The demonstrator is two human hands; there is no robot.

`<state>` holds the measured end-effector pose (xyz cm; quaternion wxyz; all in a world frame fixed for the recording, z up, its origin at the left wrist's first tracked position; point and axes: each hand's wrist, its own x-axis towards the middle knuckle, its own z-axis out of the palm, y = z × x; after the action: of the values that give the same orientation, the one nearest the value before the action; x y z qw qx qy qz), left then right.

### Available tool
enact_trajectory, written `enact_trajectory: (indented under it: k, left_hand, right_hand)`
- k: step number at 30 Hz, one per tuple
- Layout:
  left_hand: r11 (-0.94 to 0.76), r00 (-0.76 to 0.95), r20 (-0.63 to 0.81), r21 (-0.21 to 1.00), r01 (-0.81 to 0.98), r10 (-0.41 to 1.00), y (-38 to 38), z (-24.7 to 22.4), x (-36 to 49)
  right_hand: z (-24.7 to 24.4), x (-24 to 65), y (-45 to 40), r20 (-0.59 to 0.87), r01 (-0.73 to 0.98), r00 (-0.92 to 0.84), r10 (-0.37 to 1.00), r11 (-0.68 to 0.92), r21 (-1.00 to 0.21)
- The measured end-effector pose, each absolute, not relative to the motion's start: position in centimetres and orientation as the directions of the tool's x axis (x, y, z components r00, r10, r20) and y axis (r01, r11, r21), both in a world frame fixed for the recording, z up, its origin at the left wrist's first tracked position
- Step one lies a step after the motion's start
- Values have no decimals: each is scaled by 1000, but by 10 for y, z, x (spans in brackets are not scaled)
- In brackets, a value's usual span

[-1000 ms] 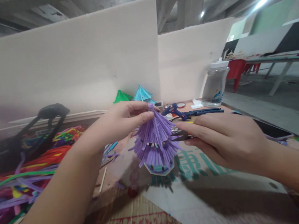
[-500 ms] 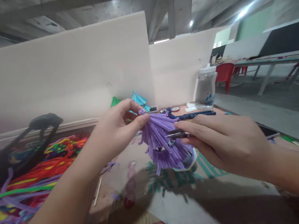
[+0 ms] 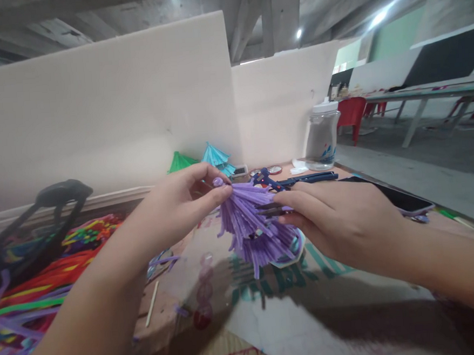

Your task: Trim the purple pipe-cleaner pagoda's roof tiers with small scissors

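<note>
A purple tiered umbrella shape (image 3: 247, 209) of fuzzy pipe cleaners is held tilted above the work surface, its strips fanning out to the lower right. My left hand (image 3: 182, 200) pinches its knobbed top between thumb and fingertips. At the umbrella's right side, my right hand (image 3: 341, 219) is closed on slim dark metal tweezers (image 3: 267, 211), whose tips lie against the purple strips. Most of the tweezers is hidden by the fingers. Under the lower tier a pale-rimmed base (image 3: 293, 257) shows in part.
A green umbrella shape (image 3: 181, 161) and a blue one (image 3: 216, 156) stand behind. Beyond the hands are a glue gun (image 3: 267, 179), a water bottle (image 3: 322, 136) and a phone (image 3: 396, 196). Colourful pipe cleaners (image 3: 57, 274) fill the left, beside a black handle (image 3: 65, 192).
The umbrella shape has turned slightly in my left hand, and my right hand has shifted a little left with the tweezers. The whole view has moved slightly.
</note>
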<state>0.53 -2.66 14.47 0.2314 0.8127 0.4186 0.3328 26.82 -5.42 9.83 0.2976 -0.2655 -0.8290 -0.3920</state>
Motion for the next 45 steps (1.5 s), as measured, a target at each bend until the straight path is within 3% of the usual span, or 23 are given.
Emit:
enact_trajectory:
  k: [19,30,45]
  left_hand:
    - [-541,444,333,664,516,832,-30,147,5]
    - [-588,462,375,613,527,804,-34,149,9]
    - [-597,477,376,629,498,795,-33,147,7]
  right_hand:
    - [95,270,-48,703,703,-673,230,494,512]
    - [94,270,-47,710,685,-672,209,540,489]
    - [97,271,-49,717,683,-672,187,531,501]
